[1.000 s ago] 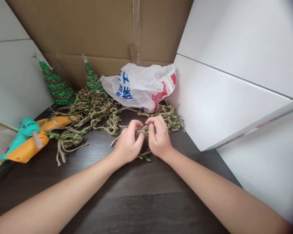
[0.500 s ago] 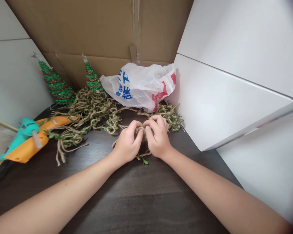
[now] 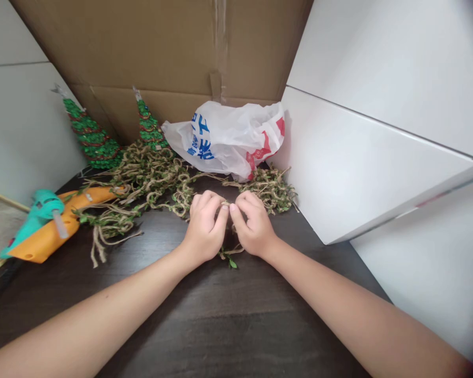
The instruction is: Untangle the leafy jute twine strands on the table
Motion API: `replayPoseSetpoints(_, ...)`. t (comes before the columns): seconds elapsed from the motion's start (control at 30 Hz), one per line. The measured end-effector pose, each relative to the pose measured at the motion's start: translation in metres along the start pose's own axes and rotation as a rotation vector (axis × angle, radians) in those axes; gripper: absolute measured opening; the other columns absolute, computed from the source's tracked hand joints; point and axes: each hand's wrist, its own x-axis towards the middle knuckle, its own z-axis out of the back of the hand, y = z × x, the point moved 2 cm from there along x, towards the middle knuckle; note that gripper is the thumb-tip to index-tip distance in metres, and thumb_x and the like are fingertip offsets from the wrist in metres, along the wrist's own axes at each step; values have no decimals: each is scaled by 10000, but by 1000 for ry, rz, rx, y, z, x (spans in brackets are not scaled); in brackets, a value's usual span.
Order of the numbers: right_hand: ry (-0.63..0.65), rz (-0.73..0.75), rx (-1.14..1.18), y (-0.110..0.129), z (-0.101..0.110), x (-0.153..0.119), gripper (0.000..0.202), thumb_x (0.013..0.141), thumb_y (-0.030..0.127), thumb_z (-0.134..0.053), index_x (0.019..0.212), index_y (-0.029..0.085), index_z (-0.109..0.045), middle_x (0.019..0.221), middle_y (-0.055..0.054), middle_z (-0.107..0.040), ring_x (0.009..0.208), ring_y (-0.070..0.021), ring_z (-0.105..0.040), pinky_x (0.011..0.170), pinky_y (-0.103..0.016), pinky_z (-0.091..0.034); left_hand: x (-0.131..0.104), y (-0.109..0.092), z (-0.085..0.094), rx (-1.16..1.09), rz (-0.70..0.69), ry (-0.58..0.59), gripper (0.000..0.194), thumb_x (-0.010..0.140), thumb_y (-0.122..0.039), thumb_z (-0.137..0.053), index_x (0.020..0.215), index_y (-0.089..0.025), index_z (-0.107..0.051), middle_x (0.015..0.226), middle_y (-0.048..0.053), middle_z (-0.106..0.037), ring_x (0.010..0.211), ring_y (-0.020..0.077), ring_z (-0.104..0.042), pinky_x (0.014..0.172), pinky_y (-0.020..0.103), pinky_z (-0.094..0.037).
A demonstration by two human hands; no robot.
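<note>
My left hand (image 3: pixel 205 226) and my right hand (image 3: pixel 253 223) meet over the middle of the dark table, thumbs nearly tip to tip. Both pinch a piece of leafy twine garland (image 3: pixel 231 251), brown jute cord with small green leaves. Most of it is hidden by my fingers; a loop and a leafy end show below, between my wrists. Behind my left hand spreads a large tangle of the same garland (image 3: pixel 153 173). A smaller heap of leafy twine (image 3: pixel 274 189) lies just beyond my right hand.
A crumpled white plastic bag (image 3: pixel 228 136) lies behind my hands. Two green tinsel trees, a left one (image 3: pixel 90 134) and a smaller one (image 3: pixel 150 123), stand at the back left. A teal glue gun (image 3: pixel 47 205) rests on an orange holder (image 3: pixel 63 231). Cardboard (image 3: pixel 142 42) and white panels (image 3: pixel 339 147) enclose the table.
My fingers have shifted slightly on the twine, and my thumbs are now straighter and close together. The garland end below has moved a little. Everything else looks the same.
</note>
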Motion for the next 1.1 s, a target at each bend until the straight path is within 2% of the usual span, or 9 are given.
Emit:
replayPoseSetpoints(0.13, 82, -12, 22, 1, 0, -1, 388, 1014, 305, -401, 637, 214, -387, 632, 19, -484, 643, -143, -472, 728, -341, -367, 0, -1, -1, -79, 51, 70, 226, 1005, -286, -403, 838, -204, -532, 753, 1, -589, 749, 178, -543, 771, 339, -386)
replayPoseSetpoints(0.33, 7, -33, 85, 2, 2, -1, 162, 959, 295, -499, 819, 214, -504, 786, -1, -574, 753, -155, -544, 733, -315, -409, 0, -3, -1, -186, 79, 97, 164, 991, -256, -418, 890, -202, -536, 781, -1, -621, 721, 158, -577, 700, 291, -413)
replayPoseSetpoints(0.53, -43, -26, 124, 1, 1, -1, 140, 977, 282, -479, 868, 211, -530, 823, -12, -590, 770, -148, -567, 726, -289, -448, 0, -2, -1, -197, 99, 76, 158, 1007, -267, -424, 929, -202, -546, 761, -6, -618, 693, 146, -590, 672, 274, -424)
replayPoseSetpoints(0.7, -118, -39, 142, 0, 2, -2, 87, 979, 267, -494, 936, 208, -542, 847, -10, -624, 746, -135, -595, 718, -273, -468, 0, -1, -3, -197, 76, 82, 209, 1018, -310, -430, 879, -197, -537, 720, -12, -588, 672, 140, -563, 661, 272, -406)
replayPoseSetpoints(0.9, -97, -71, 185, -1, 0, -3, 107, 974, 303, -515, 957, 210, -564, 844, -3, -648, 696, -125, -599, 682, -263, -470, 0, 2, -3, -134, 46, 16, 217, 1010, -292, -442, 857, -185, -553, 763, 0, -580, 722, 147, -534, 691, 282, -395)
replayPoseSetpoints(1.1, -50, -134, 231, 1, 2, -4, 154, 959, 338, -531, 870, 214, -552, 665, 43, -555, 538, -101, -497, 551, -246, -409, 0, -2, -2, -194, 48, 52, 186, 1001, -266, -455, 877, -180, -564, 736, -15, -578, 684, 127, -534, 670, 262, -394)
